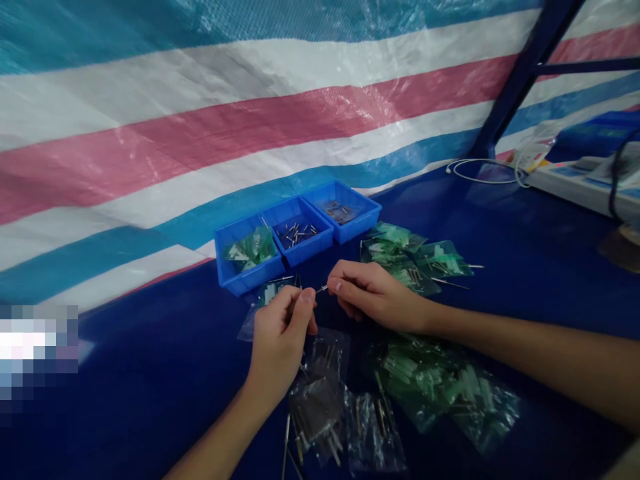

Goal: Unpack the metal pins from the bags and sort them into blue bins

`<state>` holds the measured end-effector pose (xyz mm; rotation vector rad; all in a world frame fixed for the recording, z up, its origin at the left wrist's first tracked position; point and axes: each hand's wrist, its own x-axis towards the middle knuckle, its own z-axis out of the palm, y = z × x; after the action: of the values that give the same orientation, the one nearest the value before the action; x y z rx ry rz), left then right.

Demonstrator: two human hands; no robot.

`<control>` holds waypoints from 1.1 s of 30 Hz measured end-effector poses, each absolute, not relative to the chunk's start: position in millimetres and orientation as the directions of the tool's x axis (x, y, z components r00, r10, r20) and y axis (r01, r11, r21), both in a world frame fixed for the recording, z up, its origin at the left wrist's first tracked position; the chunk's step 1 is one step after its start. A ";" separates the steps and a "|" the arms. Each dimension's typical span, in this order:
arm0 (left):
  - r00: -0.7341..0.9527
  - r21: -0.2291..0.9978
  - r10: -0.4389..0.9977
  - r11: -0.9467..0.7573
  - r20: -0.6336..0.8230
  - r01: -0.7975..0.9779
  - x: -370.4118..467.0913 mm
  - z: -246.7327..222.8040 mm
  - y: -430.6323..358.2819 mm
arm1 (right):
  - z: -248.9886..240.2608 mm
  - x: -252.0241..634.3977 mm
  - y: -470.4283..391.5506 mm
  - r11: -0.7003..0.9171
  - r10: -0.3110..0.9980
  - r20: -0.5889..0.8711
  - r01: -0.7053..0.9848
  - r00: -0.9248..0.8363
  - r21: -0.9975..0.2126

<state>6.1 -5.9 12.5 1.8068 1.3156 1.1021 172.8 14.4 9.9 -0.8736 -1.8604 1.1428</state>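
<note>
A small, thin silvery metal pin [322, 289] spans the short gap between my two hands. My left hand [287, 317] pinches its near end between thumb and forefinger. At its other end the fingertips of my right hand [367, 293] are closed. Most of the pin is hidden by the fingers, so its exact kind cannot be made out. Under and beside my left hand lie clear plastic bags [320, 393] holding thin metal pins. Below my right forearm are green-tinted bags [425, 380] with pale pieces inside. More green bags [395, 243] lie just beyond my right hand.
Three joined blue bins stand against the striped tarp [250, 120]: the left bin [240, 283] has green bags, the middle bin [303, 252] loose metal pins, the right bin [357, 230] small metal pieces. A white cable [480, 180] and a pale device [575, 183] sit at the right back.
</note>
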 end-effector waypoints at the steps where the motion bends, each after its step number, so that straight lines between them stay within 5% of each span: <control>1: 0.139 0.867 0.956 -0.294 0.259 0.403 6.2 12.1 -6.0 | 12.0 173.4 14.9 0.382 0.851 0.278 0.161 -0.446 -0.910; 5: 0.135 0.884 0.951 -0.309 0.279 0.352 6.4 10.2 -6.5 | 25.7 177.6 24.4 0.517 0.847 0.453 0.234 -0.279 -0.823; 8: 0.165 0.873 0.947 -0.319 0.277 0.369 6.4 9.8 -6.8 | 33.6 179.8 42.7 0.531 0.828 0.539 0.525 -0.154 -0.665; 10: 0.175 0.866 0.947 -0.317 0.269 0.386 6.1 9.9 -7.2 | 32.5 179.7 57.2 0.426 0.846 0.521 0.734 -0.115 -0.529; 16: 0.211 0.855 0.943 -0.323 0.256 0.407 4.7 9.0 -8.7 | 10.7 178.1 77.7 0.350 0.866 0.488 0.834 -0.115 -0.426; 27: 0.240 0.839 0.941 -0.323 0.237 0.438 4.8 11.2 -8.5 | 19.3 188.5 59.3 0.502 0.840 0.416 0.793 -0.350 -0.347; 33: 0.110 0.852 0.945 -0.326 0.309 0.409 3.8 10.2 -10.0 | 32.8 184.0 23.0 0.820 0.546 0.286 0.434 -0.787 -0.373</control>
<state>3.8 -10.0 10.2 1.8086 1.3176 1.1828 184.0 23.0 32.8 -0.7355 -2.6203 0.4067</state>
